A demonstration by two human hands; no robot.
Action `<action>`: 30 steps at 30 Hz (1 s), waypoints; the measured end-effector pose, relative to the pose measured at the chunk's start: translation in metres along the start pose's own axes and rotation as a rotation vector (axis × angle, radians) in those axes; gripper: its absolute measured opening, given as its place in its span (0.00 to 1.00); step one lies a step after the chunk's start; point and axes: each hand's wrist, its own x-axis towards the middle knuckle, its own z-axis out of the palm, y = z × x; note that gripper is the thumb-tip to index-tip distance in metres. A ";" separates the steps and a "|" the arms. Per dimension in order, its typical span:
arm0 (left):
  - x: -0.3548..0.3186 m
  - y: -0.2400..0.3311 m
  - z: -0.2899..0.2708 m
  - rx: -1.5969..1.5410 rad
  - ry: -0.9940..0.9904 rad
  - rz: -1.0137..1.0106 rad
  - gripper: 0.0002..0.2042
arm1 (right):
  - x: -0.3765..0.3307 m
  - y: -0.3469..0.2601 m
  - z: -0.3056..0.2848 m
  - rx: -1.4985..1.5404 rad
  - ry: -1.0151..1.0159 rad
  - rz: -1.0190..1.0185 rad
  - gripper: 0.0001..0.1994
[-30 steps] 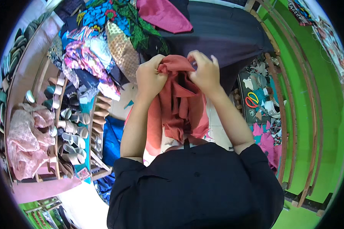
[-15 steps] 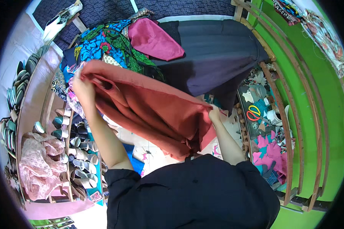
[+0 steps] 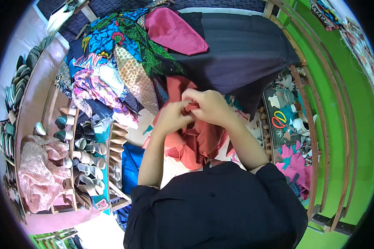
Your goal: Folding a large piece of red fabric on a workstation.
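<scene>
The left hand [image 3: 173, 118] and right hand [image 3: 212, 106] pinched the rust-red cloth [image 3: 199, 145] close together, its folds hanging beyond the black shirt [image 3: 216, 203]. Patterned fabrics [image 3: 131, 68] lay far left; 1 pair of scissors [image 3: 284, 123] lay right.

Upper left: heap of patterned cloth, a blue floral piece [image 3: 99, 40] the brightest; gold-patterned cloth [image 3: 131, 76] hangs off its near side. Magenta cloth [image 3: 174, 33] lies to the right of the heap, over the edge of a broad dark cloth [image 3: 245, 52].

Left side: pale shoes [image 3: 88, 169] in rows on a wooden rack; lacy pale-pink cloth [image 3: 43, 172] bunched just beside them. Blue cloth [image 3: 133, 164] sits low, right of the rack.

Right side: scissors [image 3: 284, 123], red and yellow handles, among fabric scraps; pink scraps [image 3: 296, 164] nearer. Wooden rails [image 3: 313, 124] run along a green wall [image 3: 361, 133]. Floral cloth [image 3: 361, 54] hangs upper right.
</scene>
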 end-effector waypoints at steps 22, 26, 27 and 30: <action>0.009 0.089 -0.129 -0.779 0.767 0.167 0.11 | -0.079 0.179 0.127 0.513 0.326 0.456 0.15; 0.003 0.035 -0.142 0.142 1.075 0.055 0.21 | -0.078 0.181 0.075 0.224 0.495 0.646 0.15; -0.007 0.020 -0.138 0.317 0.983 -0.119 0.26 | -0.066 0.159 0.056 0.310 0.536 0.547 0.15; -0.002 0.036 -0.069 -0.011 0.547 -0.274 0.37 | -0.041 0.107 0.003 0.212 0.370 0.376 0.15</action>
